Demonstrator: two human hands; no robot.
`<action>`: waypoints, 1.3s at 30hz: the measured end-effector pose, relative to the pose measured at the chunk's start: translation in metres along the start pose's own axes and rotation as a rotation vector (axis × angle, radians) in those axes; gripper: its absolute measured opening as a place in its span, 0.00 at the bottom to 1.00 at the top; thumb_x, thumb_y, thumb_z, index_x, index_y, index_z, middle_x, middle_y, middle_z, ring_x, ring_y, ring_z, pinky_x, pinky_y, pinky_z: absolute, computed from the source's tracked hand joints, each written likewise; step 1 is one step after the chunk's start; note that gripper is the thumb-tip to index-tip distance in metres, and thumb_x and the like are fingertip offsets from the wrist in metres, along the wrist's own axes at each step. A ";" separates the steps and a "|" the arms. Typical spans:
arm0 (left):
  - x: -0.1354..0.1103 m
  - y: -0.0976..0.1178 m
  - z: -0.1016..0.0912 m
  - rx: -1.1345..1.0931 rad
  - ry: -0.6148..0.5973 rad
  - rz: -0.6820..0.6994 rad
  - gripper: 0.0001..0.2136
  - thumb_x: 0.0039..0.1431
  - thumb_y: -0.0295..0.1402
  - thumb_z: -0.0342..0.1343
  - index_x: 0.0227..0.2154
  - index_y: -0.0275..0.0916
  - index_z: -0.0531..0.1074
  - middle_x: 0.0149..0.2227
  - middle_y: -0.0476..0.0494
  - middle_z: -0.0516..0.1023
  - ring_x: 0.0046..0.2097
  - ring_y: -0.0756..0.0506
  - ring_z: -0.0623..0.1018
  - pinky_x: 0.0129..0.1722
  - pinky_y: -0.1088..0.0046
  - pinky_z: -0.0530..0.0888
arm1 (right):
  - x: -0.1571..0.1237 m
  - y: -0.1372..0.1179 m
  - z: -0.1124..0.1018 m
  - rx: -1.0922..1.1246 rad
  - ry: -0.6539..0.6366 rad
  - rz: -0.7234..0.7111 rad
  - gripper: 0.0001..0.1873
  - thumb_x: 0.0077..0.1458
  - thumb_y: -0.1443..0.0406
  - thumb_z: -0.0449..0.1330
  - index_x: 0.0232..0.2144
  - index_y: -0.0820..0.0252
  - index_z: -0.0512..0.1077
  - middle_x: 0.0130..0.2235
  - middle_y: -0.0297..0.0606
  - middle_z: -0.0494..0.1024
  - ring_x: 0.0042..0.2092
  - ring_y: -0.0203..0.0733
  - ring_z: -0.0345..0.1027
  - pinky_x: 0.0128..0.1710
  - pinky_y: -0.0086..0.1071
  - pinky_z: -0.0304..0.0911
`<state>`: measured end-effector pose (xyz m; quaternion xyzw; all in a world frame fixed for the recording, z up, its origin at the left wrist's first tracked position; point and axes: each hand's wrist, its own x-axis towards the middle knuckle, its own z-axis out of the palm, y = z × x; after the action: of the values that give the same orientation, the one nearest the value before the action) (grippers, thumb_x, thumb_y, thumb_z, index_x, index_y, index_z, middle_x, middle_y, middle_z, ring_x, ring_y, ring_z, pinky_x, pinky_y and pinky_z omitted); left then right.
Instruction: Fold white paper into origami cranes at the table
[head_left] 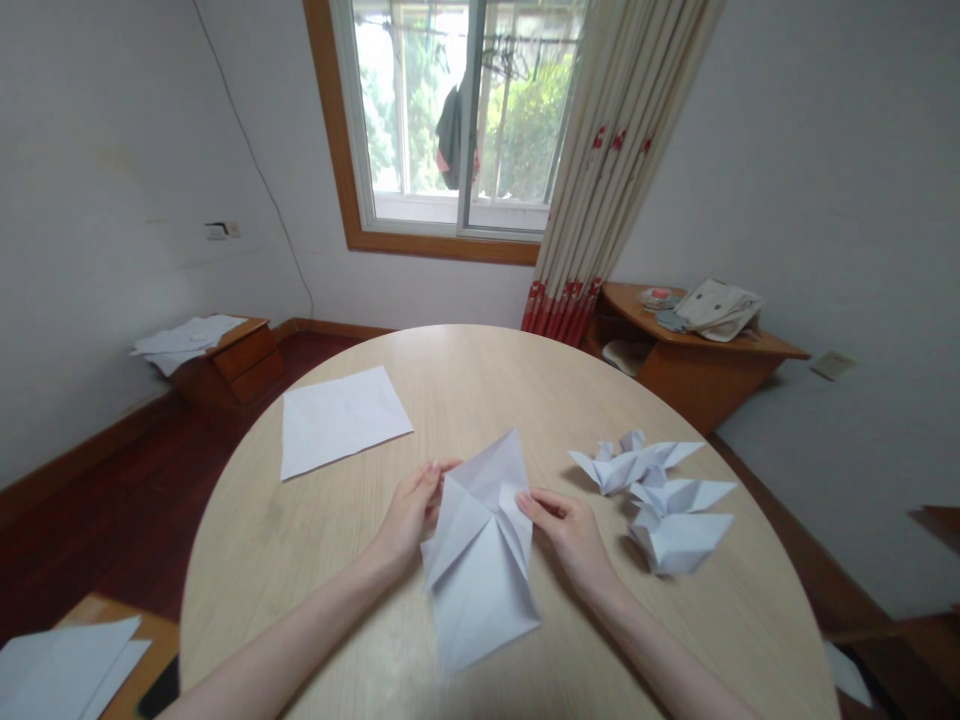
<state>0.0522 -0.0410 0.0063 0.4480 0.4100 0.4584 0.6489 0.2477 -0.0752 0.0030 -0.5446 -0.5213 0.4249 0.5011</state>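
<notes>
A partly folded sheet of white paper [487,590] is held up over the near middle of the round table, its top corner pointing away and its folds meeting near the centre. My left hand [414,512] grips its left edge, with some fingers hidden behind the paper. My right hand [566,522] pinches the right edge between thumb and fingers. To the right of my right hand lie several folded paper figures [682,540] with pointed wings, close together. A flat stack of white paper [345,418] lies on the table's left side.
The round wooden table [480,375] fills the middle. A drawer cabinet [251,365] with papers stands at the left wall; more sheets [67,670] lie at lower left. A corner desk [697,365] with a cloth bag [721,308] is at back right, beside a curtain [600,170].
</notes>
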 end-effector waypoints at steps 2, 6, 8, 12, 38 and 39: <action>0.001 -0.002 0.001 -0.056 -0.055 -0.040 0.29 0.45 0.57 0.60 0.38 0.34 0.76 0.32 0.42 0.79 0.36 0.43 0.77 0.33 0.73 0.69 | -0.001 -0.002 0.000 -0.013 0.008 -0.013 0.19 0.46 0.51 0.63 0.28 0.61 0.81 0.28 0.40 0.81 0.34 0.48 0.72 0.35 0.36 0.65; -0.002 0.000 0.001 -0.056 -0.210 -0.112 0.27 0.48 0.56 0.60 0.39 0.35 0.77 0.34 0.41 0.80 0.39 0.42 0.77 0.40 0.72 0.69 | -0.001 -0.004 0.000 -0.042 0.015 -0.032 0.19 0.47 0.51 0.62 0.28 0.60 0.81 0.28 0.39 0.81 0.34 0.48 0.72 0.35 0.36 0.66; -0.004 0.002 0.001 -0.067 -0.291 -0.120 0.26 0.50 0.54 0.60 0.40 0.35 0.77 0.36 0.41 0.80 0.40 0.42 0.77 0.41 0.73 0.69 | -0.002 -0.005 0.000 -0.048 0.010 -0.041 0.19 0.47 0.51 0.62 0.28 0.60 0.81 0.29 0.39 0.81 0.34 0.48 0.72 0.35 0.36 0.66; -0.007 0.002 0.003 -0.035 -0.374 -0.106 0.27 0.51 0.53 0.60 0.43 0.34 0.77 0.39 0.39 0.80 0.39 0.42 0.77 0.40 0.72 0.68 | -0.003 -0.006 0.002 -0.071 0.013 -0.064 0.19 0.48 0.50 0.61 0.29 0.60 0.81 0.29 0.40 0.81 0.34 0.49 0.73 0.36 0.37 0.68; -0.006 0.001 0.005 0.183 -0.244 0.037 0.20 0.49 0.48 0.62 0.32 0.33 0.81 0.33 0.39 0.79 0.35 0.43 0.75 0.35 0.72 0.67 | -0.004 -0.008 0.005 0.047 -0.099 -0.028 0.18 0.44 0.52 0.66 0.32 0.59 0.82 0.40 0.47 0.81 0.45 0.54 0.72 0.49 0.44 0.62; -0.006 0.001 0.006 0.161 -0.239 0.040 0.20 0.49 0.48 0.63 0.33 0.33 0.81 0.35 0.39 0.79 0.36 0.42 0.75 0.36 0.72 0.68 | -0.003 -0.008 0.004 0.053 -0.102 -0.027 0.18 0.44 0.51 0.67 0.32 0.59 0.82 0.43 0.48 0.80 0.47 0.54 0.70 0.51 0.45 0.60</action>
<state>0.0559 -0.0481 0.0096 0.5582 0.3562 0.3800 0.6459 0.2427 -0.0786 0.0099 -0.5017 -0.5421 0.4591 0.4936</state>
